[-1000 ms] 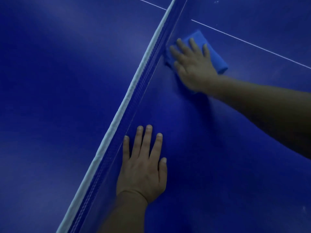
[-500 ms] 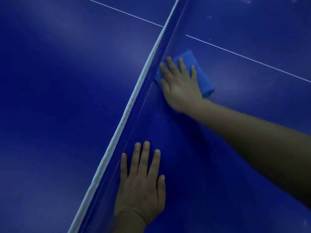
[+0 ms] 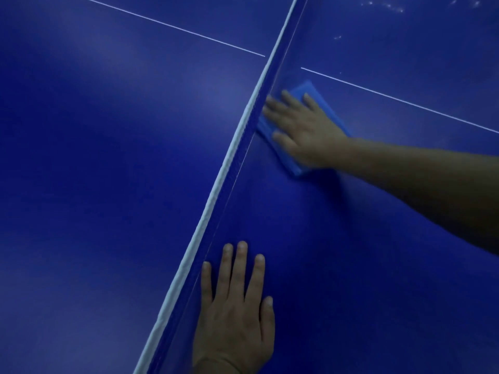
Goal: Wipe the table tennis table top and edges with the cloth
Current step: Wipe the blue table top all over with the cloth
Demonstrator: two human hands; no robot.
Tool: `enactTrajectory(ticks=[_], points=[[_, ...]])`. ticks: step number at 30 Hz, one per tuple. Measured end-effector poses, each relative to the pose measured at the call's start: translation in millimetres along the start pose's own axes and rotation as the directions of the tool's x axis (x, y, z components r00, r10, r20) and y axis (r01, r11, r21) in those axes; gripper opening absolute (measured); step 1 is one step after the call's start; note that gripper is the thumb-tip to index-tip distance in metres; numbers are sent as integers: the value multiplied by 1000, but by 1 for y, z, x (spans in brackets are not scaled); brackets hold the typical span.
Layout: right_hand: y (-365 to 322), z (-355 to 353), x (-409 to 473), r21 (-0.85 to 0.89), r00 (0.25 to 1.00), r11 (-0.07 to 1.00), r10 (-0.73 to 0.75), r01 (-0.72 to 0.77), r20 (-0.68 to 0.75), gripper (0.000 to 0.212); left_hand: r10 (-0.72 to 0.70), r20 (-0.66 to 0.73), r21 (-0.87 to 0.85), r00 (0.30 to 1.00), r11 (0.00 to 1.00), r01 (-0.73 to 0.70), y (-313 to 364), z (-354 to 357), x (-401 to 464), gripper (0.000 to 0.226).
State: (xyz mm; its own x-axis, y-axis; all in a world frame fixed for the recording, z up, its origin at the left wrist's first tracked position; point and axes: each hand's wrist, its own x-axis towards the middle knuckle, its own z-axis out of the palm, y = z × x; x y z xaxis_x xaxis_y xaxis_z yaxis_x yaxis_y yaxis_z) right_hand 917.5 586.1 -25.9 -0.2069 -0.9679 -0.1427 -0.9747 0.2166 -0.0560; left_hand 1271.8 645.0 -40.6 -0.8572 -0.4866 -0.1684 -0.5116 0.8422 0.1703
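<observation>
Two flat hands: right hand (image 3: pixel 307 130), fingers straight though blurred, presses cloth (image 3: pixel 310 90) beside net (image 3: pixel 229 163); left hand (image 3: pixel 235 314) rests on table (image 3: pixel 351 265).

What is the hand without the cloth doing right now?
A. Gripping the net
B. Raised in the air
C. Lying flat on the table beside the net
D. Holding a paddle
C: the left hand lies flat, fingers straight, on the blue table beside the net.
</observation>
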Motion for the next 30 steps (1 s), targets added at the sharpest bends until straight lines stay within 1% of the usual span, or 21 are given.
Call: enactTrajectory(ticks=[1, 3, 4, 5, 6, 7, 9, 11, 13, 15, 18, 19, 20, 22, 24, 25, 26, 27, 28, 29, 30], points=[[9, -5, 18, 22, 990, 990, 138, -137, -19, 61, -3, 0, -1, 1000, 1000, 3, -1, 0, 1, 58], [13, -12, 45, 107, 927, 922, 375, -372, -8, 59, -13, 19, 9, 1000, 1000, 13, -1, 0, 1, 59], [6, -12, 51, 139, 894, 886, 448, -443, -4, 61, -14, 30, 11, 999, 1000, 14, -1, 1, 1, 60], [-6, -11, 50, 160, 874, 863, 486, -479, -6, 63, -15, 41, 4, 999, 1000, 15, -1, 1, 0, 61], [-20, -9, 44, 166, 873, 861, 488, -481, -2, 65, -15, 45, -3, 999, 1000, 15, -1, 1, 1, 62], [-35, -4, 33, 164, 888, 876, 460, -453, -4, 65, -19, 44, -9, 999, 1000, 20, -1, 1, 1, 62], [-58, 4, 8, 156, 934, 925, 355, -346, -30, 63, -24, 31, -11, 999, 1000, 25, -1, 1, 1, 62], [-57, 3, 10, 135, 954, 948, 296, -287, -48, 57, -14, 8, -11, 1000, 1000, 14, 0, 2, 1, 60], [-41, -5, 36, 96, 944, 941, 330, -326, -28, 55, -8, -8, -8, 1000, 1000, 8, 0, 3, 0, 58], [-26, -14, 62, 73, 910, 908, 414, -413, 8, 55, -3, -28, -17, 1000, 1000, 3, 0, 3, 1, 60], [-15, -15, 71, 130, 855, 846, 519, -517, 23, 58, 7, -37, 2, 999, 1000, -7, 0, 4, 0, 64], [-9, -12, 62, 162, 823, 811, 568, -563, 14, 59, 9, -35, 1, 999, 1000, -9, 0, 4, 0, 62], [0, -9, 49, 191, 774, 759, 634, -623, 5, 59, 7, -34, -5, 999, 1000, -7, 0, 3, 0, 60], [22, -3, 19, 234, 629, 611, 778, -756, 1, 59, -1, -24, -14, 1000, 1000, 1, -1, 3, 0, 59], [37, 0, -4, 256, 488, 465, 872, -847, 31, 60, 0, -2, -25, 1000, 1000, 0, -1, 2, 1, 59], [37, 2, -9, 257, 441, 416, 897, -872, 45, 61, -2, 7, -28, 1000, 1000, 2, -1, 2, 1, 60], [32, 3, -8, 255, 414, 389, 909, -885, 51, 61, -4, 15, -27, 1000, 1000, 4, -1, 1, 1, 61], [22, 3, 0, 249, 419, 396, 907, -884, 45, 62, -6, 22, -28, 1000, 1000, 6, -1, 1, 1, 62], [9, 2, 11, 241, 461, 441, 887, -865, 32, 62, -8, 23, -30, 1000, 1000, 8, -1, 1, 1, 63], [-6, -1, 25, 227, 536, 519, 844, -824, 15, 62, -9, 22, -28, 1000, 1000, 10, -1, 1, 1, 63], [-21, -4, 38, 210, 630, 615, 777, -760, 3, 61, -10, 17, -21, 1000, 1000, 11, -1, 1, 1, 64]])
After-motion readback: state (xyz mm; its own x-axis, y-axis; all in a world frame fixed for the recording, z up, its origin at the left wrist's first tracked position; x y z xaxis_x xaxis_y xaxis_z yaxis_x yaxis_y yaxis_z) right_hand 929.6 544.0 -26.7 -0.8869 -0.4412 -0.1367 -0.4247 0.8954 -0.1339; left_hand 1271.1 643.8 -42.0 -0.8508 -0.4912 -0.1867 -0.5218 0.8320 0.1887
